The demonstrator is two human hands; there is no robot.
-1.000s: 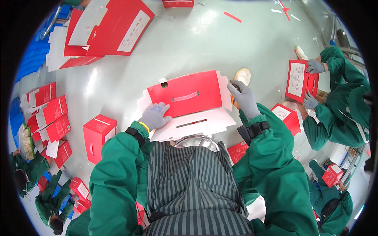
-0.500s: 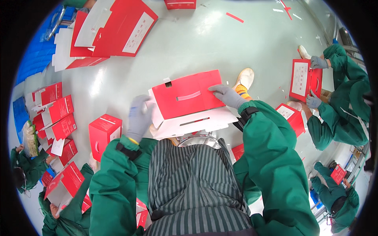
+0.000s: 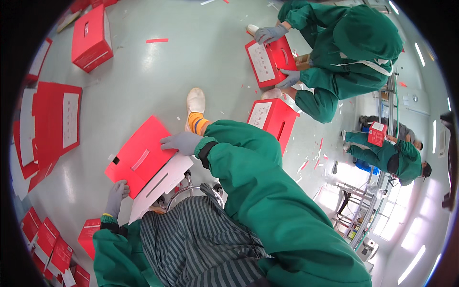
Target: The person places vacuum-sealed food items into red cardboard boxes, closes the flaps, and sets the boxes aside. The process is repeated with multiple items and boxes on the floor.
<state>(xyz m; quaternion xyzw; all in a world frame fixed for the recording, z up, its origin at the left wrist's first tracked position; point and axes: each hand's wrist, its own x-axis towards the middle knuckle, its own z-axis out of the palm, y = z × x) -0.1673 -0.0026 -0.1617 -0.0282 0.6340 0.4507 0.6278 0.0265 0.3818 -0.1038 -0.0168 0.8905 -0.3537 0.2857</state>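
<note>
At the left of the frame, a large open carton (image 3: 50, 124) shows white inner flaps; its contents are hidden. A red box (image 3: 87, 234), lower left, is partly covered by my sleeve. My left grip (image 3: 118, 197) has its fingertips at the near left edge of the red carton (image 3: 152, 144), which lies tilted left of centre, its white slotted flap (image 3: 174, 170) towards me. My right grip (image 3: 182, 142) lays fingers over its right edge, thumb hidden. I cannot tell how tightly either closes, nor what's inside. Upper right of centre, a co-worker's gloved hands hold a labelled box (image 3: 277, 55); below it, my leg hides part of another box (image 3: 287, 115).
</note>
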